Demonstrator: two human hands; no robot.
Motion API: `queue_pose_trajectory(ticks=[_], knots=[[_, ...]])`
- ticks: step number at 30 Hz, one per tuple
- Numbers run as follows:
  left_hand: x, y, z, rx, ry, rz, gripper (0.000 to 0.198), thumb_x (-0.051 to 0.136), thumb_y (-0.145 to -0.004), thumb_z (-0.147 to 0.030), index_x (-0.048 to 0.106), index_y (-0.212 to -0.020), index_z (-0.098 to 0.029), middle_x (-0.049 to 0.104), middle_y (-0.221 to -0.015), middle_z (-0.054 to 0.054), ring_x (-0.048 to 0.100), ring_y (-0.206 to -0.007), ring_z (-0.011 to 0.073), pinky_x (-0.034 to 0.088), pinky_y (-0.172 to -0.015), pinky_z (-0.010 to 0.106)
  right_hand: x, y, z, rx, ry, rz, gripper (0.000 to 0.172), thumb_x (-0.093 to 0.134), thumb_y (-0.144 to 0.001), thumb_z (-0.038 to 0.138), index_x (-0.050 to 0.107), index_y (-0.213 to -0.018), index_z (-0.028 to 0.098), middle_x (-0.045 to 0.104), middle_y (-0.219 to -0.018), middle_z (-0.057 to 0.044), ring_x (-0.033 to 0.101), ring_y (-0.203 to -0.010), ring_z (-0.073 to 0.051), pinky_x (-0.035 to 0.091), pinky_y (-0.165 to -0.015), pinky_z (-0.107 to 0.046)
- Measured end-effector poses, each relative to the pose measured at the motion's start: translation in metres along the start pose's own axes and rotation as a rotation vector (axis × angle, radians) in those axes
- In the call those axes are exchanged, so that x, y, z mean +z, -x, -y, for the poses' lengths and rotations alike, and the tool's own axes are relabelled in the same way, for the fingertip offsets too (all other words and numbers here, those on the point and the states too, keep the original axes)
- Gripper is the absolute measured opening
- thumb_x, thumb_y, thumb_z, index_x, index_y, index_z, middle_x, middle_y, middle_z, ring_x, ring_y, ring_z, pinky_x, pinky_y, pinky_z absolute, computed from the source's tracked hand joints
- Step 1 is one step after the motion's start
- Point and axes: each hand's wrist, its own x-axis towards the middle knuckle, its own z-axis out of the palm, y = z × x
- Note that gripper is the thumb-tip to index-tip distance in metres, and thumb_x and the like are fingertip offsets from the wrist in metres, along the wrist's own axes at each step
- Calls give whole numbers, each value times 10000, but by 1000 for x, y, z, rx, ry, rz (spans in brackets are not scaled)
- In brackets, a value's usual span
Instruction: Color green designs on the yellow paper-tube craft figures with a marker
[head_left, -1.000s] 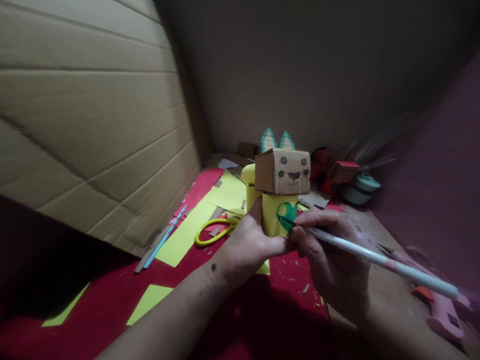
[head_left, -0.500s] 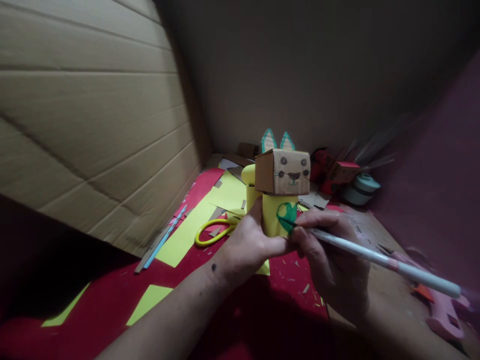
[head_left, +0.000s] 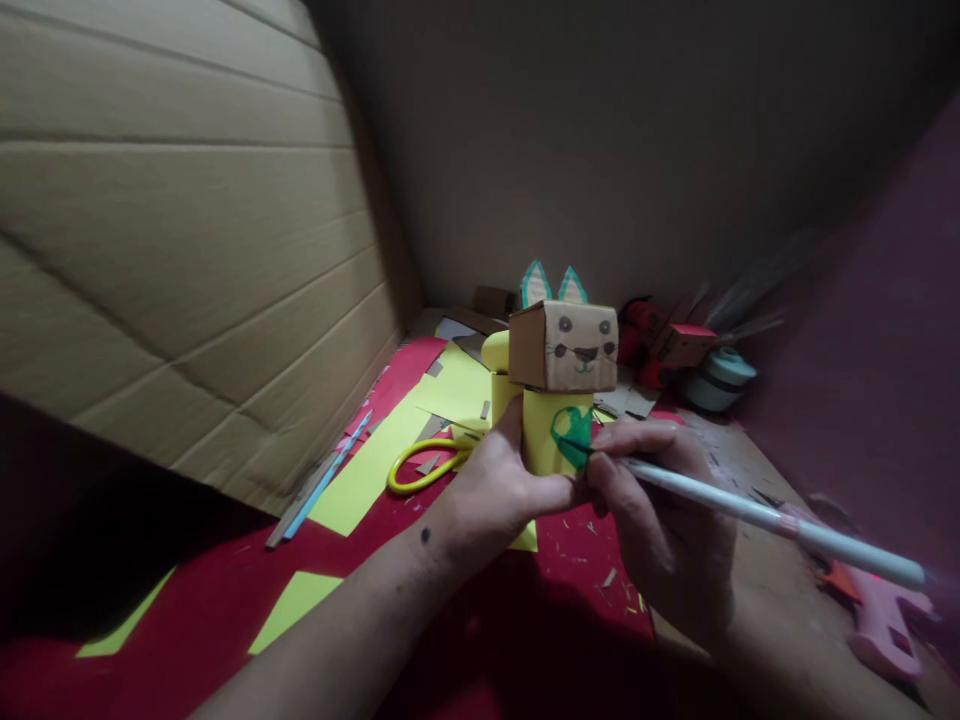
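My left hand (head_left: 499, 480) is wrapped round the yellow tube body of a paper animal figure (head_left: 559, 425). Its box-shaped cardboard head (head_left: 574, 347) has a drawn face and two pointed ears edged in teal. A green heart-like patch (head_left: 571, 437), partly coloured in, marks the front of the body. Pinched in my right hand (head_left: 664, 510) is a white felt-tip pen (head_left: 750, 510), its dark tip on the green patch. Yellow-handled scissors (head_left: 427, 466) lie just left of my left hand, their blades partly hidden.
A big cardboard panel (head_left: 180, 230) leans in on the left. Red paper (head_left: 187, 640) and yellow sheets (head_left: 367, 480) cover the table with scraps. A light-blue stick (head_left: 330, 480) lies left; a pink glue gun (head_left: 889, 625), a pale round container (head_left: 720, 380) and a red-topped box (head_left: 686, 343) are right.
Hardly anything differs. The whole view has shifted very slightly, and the pen tip stays on the green patch while both hands keep their hold.
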Motion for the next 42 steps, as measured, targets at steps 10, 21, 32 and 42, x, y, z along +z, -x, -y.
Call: queue_pose_trajectory(ticks=[10, 21, 32, 42], knots=[[-1, 1, 0, 15, -8, 8, 641, 869, -666, -118, 663, -1268, -188, 762, -1189, 90, 711, -1071, 271, 571, -962, 399, 1, 1, -2, 1, 3, -9, 221, 637, -942, 51, 656, -1039, 249, 622, -837, 39, 583, -609, -81, 510, -552, -174], [1, 2, -2, -1, 20, 2, 567, 863, -660, -102, 700, -1195, -192, 778, -1134, 63, 724, -1012, 243, 570, -889, 339, 1, 2, 0, 15, -8, -25, 227, 627, -926, 36, 655, -1014, 244, 622, -830, 40, 581, -592, -75, 508, -545, -173], [1, 2, -3, -6, 7, -4, 598, 861, -661, -112, 684, -1227, -184, 778, -1114, 68, 722, -988, 244, 556, -834, 327, 3, 3, -3, 34, -26, -42, 223, 626, -929, 37, 662, -1002, 245, 615, -844, 29, 568, -605, -90, 501, -548, -206], [2, 2, -3, 9, -36, -10, 575, 849, -685, -125, 686, -1233, -195, 778, -1142, 70, 717, -1002, 252, 554, -900, 371, 3, 4, -2, 67, -51, -69, 220, 623, -932, 45, 661, -1008, 247, 609, -806, 35, 569, -571, -96, 501, -520, -215]])
